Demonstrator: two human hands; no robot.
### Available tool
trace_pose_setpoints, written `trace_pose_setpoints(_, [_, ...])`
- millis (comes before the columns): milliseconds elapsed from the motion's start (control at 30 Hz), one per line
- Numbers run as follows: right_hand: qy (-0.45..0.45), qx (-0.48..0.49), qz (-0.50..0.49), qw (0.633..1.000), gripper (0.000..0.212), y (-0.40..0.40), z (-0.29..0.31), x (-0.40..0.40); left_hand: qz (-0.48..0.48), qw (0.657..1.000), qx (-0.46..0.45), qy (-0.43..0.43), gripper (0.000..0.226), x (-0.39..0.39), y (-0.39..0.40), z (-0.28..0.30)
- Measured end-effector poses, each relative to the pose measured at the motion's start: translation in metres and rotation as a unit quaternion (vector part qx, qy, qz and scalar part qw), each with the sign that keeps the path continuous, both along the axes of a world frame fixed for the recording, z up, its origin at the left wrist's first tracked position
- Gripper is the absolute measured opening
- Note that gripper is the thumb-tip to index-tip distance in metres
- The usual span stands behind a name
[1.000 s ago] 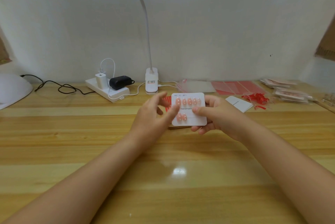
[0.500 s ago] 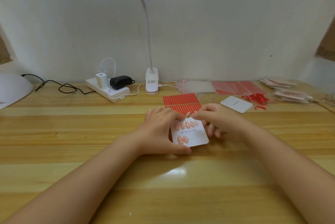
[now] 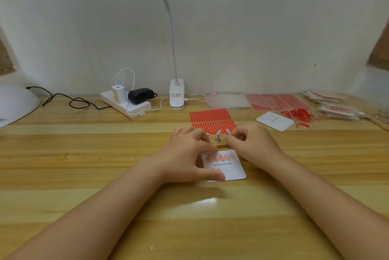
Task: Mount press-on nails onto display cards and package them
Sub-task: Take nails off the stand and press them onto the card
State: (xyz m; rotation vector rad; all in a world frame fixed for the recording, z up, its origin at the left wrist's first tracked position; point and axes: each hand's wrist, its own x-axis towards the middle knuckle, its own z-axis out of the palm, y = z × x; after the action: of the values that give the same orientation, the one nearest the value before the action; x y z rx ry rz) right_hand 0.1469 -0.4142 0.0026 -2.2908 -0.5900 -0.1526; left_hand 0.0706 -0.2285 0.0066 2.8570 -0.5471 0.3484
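A white display card (image 3: 230,168) printed "Handmade Nail" lies flat on the wooden table, with a row of pink press-on nails along its top and a few more below. My left hand (image 3: 187,159) holds the card's left edge between thumb and fingers. Just behind the card is a small wooden strip (image 3: 220,144) with metal nail stands, each topped by a pink nail (image 3: 219,132). My right hand (image 3: 252,145) pinches the rightmost nail (image 3: 227,131) on its stand with curled fingers.
A red adhesive strip sheet (image 3: 211,119) lies behind the stands. To the right are a blank card (image 3: 274,121), red peel scraps (image 3: 299,113), clear bags (image 3: 228,101), red sheets (image 3: 275,102) and packed sets (image 3: 336,108). A lamp base (image 3: 177,97) and power strip (image 3: 128,105) stand at the back.
The card came down from in front of me onto the table and slid nearer. My right hand left the card and moved back to the nail stands; my left hand stays on the card.
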Motion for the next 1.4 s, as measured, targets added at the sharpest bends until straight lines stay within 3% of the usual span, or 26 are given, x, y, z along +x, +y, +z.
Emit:
trace_pose_setpoints(100, [-0.061,-0.030,-0.012,0.998,0.021,0.004,-0.006,-0.005,0.009,0.994,-0.089,-0.069,0.057,-0.001,0.002,-0.001])
trace_pose_setpoints(200, [-0.093,-0.049,-0.029,0.994,0.018,0.007,-0.011,-0.007,0.118,0.969,-0.128,-0.174,0.027,0.004,0.005,-0.004])
trace_pose_setpoints(300, [-0.092,-0.043,-0.036,0.994,0.017,0.010,-0.012,-0.007,0.241,0.953,-0.144,-0.116,0.037,0.012,0.006,-0.010])
trace_pose_setpoints(367, [-0.093,-0.055,-0.032,0.994,0.020,0.012,-0.012,-0.008,0.265,0.955,-0.123,-0.057,0.042,0.017,0.007,-0.015])
trace_pose_setpoints(600, [-0.093,-0.125,-0.040,0.987,0.033,0.019,-0.009,-0.005,0.255,0.961,-0.098,-0.038,0.040,0.023,0.008,-0.020])
trace_pose_setpoints(867, [-0.125,-0.112,-0.023,0.985,0.025,0.023,-0.011,-0.005,0.250,0.961,-0.112,-0.037,0.042,0.022,0.008,-0.020])
trace_pose_setpoints(967, [-0.155,-0.076,-0.020,0.985,0.020,0.021,-0.013,-0.007,0.249,0.961,-0.113,-0.043,0.042,0.019,0.008,-0.019])
trace_pose_setpoints(1100, [-0.171,0.044,0.006,0.984,0.007,0.018,-0.012,-0.012,0.242,0.964,-0.096,-0.054,0.042,0.016,0.007,-0.018])
trace_pose_setpoints(1200, [-0.122,0.121,0.003,0.985,0.011,0.017,-0.012,-0.013,0.233,0.965,-0.094,-0.081,0.039,0.013,0.003,-0.015])
trace_pose_setpoints(1400, [-0.010,0.227,0.023,0.973,0.011,0.014,-0.010,-0.013,0.131,0.943,-0.183,-0.244,0.027,0.000,-0.004,-0.004])
